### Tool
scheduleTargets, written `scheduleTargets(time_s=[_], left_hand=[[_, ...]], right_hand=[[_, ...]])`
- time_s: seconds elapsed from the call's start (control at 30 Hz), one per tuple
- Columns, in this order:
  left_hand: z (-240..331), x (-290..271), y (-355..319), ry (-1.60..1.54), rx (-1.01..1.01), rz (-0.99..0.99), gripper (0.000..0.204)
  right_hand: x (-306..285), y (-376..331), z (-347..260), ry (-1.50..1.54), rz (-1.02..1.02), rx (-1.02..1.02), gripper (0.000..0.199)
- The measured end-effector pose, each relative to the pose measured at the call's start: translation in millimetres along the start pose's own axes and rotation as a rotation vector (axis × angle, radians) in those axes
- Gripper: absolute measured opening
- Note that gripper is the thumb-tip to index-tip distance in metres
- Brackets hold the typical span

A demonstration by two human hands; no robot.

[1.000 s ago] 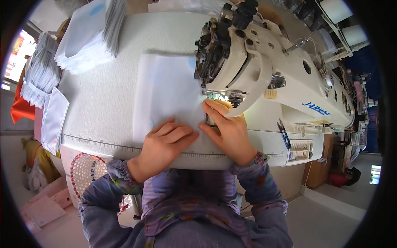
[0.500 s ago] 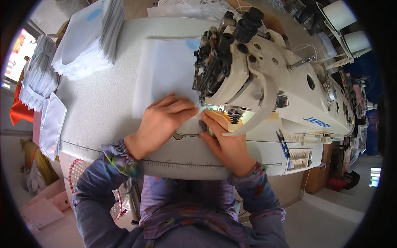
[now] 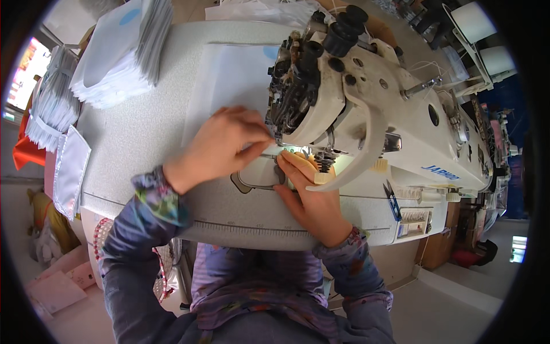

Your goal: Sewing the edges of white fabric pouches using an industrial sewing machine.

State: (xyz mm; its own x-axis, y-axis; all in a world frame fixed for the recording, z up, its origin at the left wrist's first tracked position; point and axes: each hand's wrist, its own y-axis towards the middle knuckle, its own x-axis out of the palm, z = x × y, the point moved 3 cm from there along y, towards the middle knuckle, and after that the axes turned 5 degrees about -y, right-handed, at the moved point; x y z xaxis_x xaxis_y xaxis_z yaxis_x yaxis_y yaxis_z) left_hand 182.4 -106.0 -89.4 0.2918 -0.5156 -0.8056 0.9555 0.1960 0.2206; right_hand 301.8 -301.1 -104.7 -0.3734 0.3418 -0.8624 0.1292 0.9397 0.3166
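Observation:
A white and grey sewing machine [image 3: 372, 97] stands over the table. Beneath its head lies a thin white fabric sheet [image 3: 238, 74] with a pale blue spot, its near edge close to the needle. My left hand [image 3: 220, 146], slightly blurred, arches over the sheet's near part. Its fingers are curled and drawn together beside the needle; whatever is between the tips is too small to make out. My right hand [image 3: 312, 198] rests by the lit needle area, fingers stretched out and thumb apart, next to a small dark grey metal part [image 3: 279, 173].
Tall stacks of white fabric pieces [image 3: 117, 57] and a tied bundle [image 3: 54, 97] stand at the left. Blue-handled snips [image 3: 392, 200] lie beside a small parts tray [image 3: 415, 222] at the right. A ruler strip [image 3: 246, 227] runs along the table's front edge. Thread cones [image 3: 471, 22] stand far right.
The sheet has shifted slightly away from me. My left hand has lifted and curled its fingers, moving a little up and left and uncovering the metal plate's edge. My right hand has barely moved.

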Motion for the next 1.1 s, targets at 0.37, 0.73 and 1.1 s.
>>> scheduleTargets(time_s=[0.37, 0.73, 1.1], left_hand=[[-14.3, 6.1, -11.9, 0.345, -0.098, 0.100, 0.038], [49.0, 34.9, -52.0, 0.249, -0.128, 0.136, 0.054], [49.0, 35.2, -54.4, 0.224, -0.105, 0.187, 0.050]], right_hand=[[3.4, -4.1, 3.7, 0.076, 0.085, 0.052, 0.048], [1.8, -3.7, 0.3, -0.002, 0.088, 0.004, 0.037], [0.6, -5.9, 2.7, -0.013, 0.077, -0.001, 0.043]])
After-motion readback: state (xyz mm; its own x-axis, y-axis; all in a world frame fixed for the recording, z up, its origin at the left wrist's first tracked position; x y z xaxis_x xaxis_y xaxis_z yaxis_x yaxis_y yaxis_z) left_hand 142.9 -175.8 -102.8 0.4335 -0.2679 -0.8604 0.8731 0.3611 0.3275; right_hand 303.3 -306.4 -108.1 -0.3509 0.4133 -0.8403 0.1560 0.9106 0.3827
